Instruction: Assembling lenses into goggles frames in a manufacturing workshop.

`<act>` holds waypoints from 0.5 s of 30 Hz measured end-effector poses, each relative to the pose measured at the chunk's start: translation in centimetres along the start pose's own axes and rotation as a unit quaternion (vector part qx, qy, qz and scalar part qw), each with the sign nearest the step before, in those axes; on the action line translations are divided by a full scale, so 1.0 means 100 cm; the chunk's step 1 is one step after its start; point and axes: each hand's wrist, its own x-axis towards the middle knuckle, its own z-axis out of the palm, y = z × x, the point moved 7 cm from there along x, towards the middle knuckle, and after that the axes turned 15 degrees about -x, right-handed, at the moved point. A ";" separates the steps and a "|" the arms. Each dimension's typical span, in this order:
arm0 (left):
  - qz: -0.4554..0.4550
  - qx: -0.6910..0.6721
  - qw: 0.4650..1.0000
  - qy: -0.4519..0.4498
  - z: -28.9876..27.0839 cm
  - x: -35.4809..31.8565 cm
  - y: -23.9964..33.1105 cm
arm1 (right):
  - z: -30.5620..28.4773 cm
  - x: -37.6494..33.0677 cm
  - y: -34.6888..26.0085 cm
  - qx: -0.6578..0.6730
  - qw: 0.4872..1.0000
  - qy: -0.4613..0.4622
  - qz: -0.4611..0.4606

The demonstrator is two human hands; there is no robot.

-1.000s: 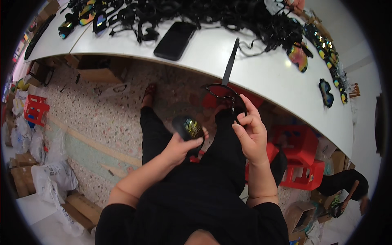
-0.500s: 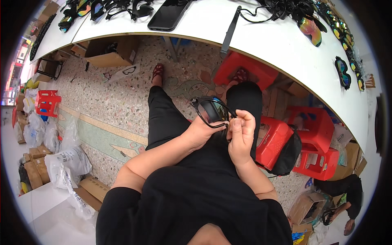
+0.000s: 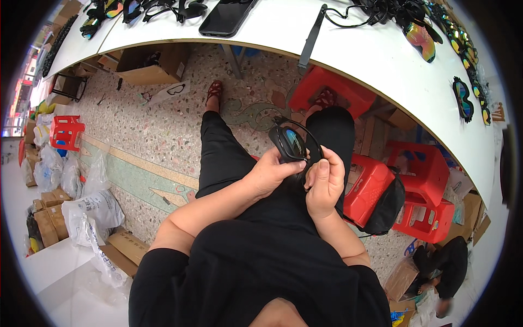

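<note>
Over my lap I hold a pair of black-framed goggles [image 3: 295, 143] with a blue-tinted lens. My left hand [image 3: 272, 173] is closed round their lower side, the thumb pressed near the lens edge. At their right, my right hand [image 3: 326, 182] pinches the black band [image 3: 315, 136] that arcs from the top of the goggles. Fingers hide the very end of that band and the near side of the frame.
Ahead, a white table [image 3: 348, 46] bears a phone [image 3: 226, 17], a dark strap [image 3: 312, 41] and many mirrored goggles [image 3: 463, 99]. Red stools [image 3: 368, 188] stand right of my leg. Boxes [image 3: 53, 220] and plastic bags [image 3: 98, 210] lie left; another person [image 3: 449, 267] is at lower right.
The goggles have turned in my hands, so the blue lens now faces more into view. The band arcs higher on the right. The person at lower right has shifted posture.
</note>
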 end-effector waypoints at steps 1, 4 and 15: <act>0.005 -0.012 1.000 -0.004 0.000 -0.002 0.002 | 0.000 0.000 0.003 -0.002 1.000 0.006 0.015; 0.020 -0.019 0.999 -0.021 0.001 -0.004 0.004 | 0.003 -0.003 0.004 0.001 0.999 0.002 0.045; 0.089 0.089 0.989 -0.075 0.011 -0.015 0.026 | 0.015 -0.012 0.012 0.031 0.990 -0.014 0.138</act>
